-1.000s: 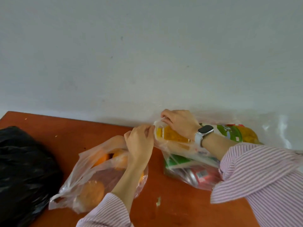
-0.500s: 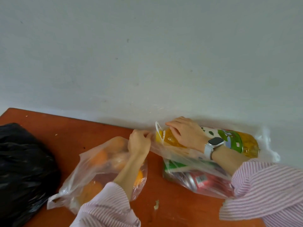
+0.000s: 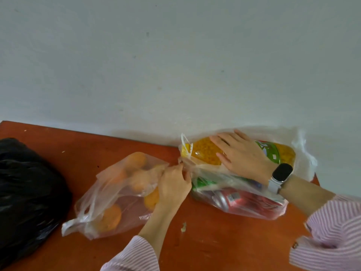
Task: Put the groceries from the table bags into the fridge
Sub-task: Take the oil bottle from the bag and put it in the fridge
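The yellow pack [image 3: 207, 153] lies in the clear bag [image 3: 244, 202] along the table's [image 3: 214, 245] back edge, long axis left-right, under the flat, open right hand [image 3: 242, 153], the nearer one, while the left hand [image 3: 173, 184] pinches the bag's mouth at its left end

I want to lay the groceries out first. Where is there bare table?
Bare table in front, between both sleeves; a strip by the wall behind the oranges bag. Crowded: black bag left, snack bag right.
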Motion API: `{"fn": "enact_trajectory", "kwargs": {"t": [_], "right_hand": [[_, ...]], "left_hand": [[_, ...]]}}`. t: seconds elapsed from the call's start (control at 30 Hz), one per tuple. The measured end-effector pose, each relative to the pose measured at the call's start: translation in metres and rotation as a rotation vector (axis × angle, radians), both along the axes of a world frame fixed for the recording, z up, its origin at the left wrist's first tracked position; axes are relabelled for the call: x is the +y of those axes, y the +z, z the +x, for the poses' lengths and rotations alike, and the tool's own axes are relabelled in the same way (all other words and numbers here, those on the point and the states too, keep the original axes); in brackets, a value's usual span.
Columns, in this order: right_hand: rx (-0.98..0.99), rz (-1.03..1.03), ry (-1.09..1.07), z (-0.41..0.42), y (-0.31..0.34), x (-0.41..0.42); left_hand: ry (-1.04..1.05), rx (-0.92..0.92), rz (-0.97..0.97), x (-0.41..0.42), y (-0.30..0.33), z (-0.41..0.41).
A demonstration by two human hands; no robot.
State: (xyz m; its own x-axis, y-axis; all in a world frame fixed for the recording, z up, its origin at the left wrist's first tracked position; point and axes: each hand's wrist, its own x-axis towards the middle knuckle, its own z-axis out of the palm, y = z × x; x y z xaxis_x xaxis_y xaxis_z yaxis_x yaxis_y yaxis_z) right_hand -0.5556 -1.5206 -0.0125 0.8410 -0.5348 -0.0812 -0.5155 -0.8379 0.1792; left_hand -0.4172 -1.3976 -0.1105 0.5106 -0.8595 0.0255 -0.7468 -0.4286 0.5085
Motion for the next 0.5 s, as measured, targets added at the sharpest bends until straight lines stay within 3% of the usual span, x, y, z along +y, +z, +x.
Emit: {"fn": "enact_trajectory", "kwargs": {"t": [0.1, 0.17, 0.37, 0.5], "right_hand": [[-0.059, -0.166, 0.104, -0.015, 0.012, 0.008], [-0.085, -0.269, 0.131, -0.028, 0.019, 0.011], [-0.071, -0.308, -0.21, -0.092, 0.031, 0.001], [-0.049, -0.108, -0.426, -0.142, 0.013, -0.011]], "left_hand": [[0.124, -0.031, -0.299, -0.001, 0.021, -0.005], [0.081, -0.091, -0.391, -0.005, 0.035, -0.012], [-0.324, -0.231, -0.296, -0.045, 0.069, -0.051], [-0.507, -0.335, -0.161, -0.077, 0.08, -0.086]]}}
